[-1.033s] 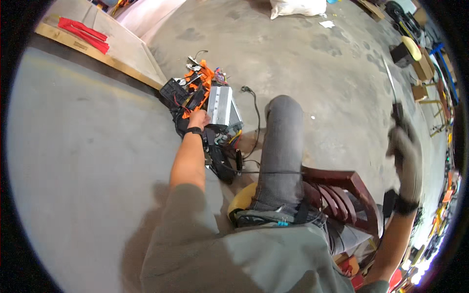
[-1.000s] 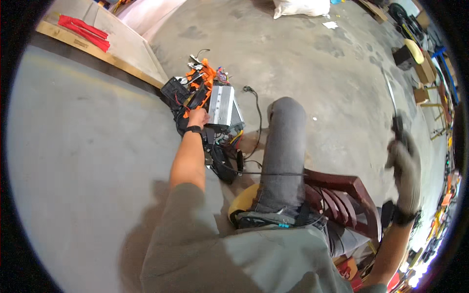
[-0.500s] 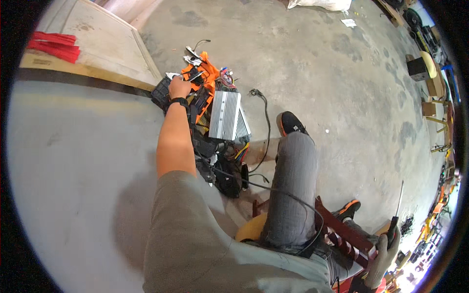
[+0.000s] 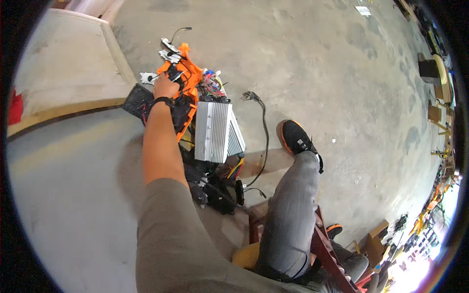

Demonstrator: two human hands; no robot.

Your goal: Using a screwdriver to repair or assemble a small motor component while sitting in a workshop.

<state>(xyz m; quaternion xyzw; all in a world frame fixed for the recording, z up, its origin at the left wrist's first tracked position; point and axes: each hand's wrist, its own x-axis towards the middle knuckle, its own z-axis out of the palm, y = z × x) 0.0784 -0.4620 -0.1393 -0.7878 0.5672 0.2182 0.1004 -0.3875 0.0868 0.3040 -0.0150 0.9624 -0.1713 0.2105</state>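
My left hand (image 4: 166, 87), bare with a black wristband, reaches into a pile of parts at the far left. Its fingers are closed at the edge of an orange plastic frame (image 4: 195, 73); what they grip is hidden. White fittings (image 4: 171, 55) and black cables lie around the frame. Just right of that arm rests a finned silver metal box (image 4: 210, 132), with coloured wires (image 4: 213, 83) at its far end. At the lower right, my right hand (image 4: 382, 276) is small and dim near the rim, closed about a screwdriver (image 4: 399, 242) whose thin shaft points up.
A black power cord (image 4: 265, 122) with a plug curves over the concrete floor (image 4: 342, 122). My shoe (image 4: 297, 137) stands right of it. A pale panel (image 4: 73, 53) lies at the upper left, a cardboard box (image 4: 375, 246) at the lower right. Shelved goods line the right rim.
The view has shifted, so the parts pile sits further left and looks larger. My left hand stays at the orange frame. My right hand has slipped lower towards the rim with the screwdriver.
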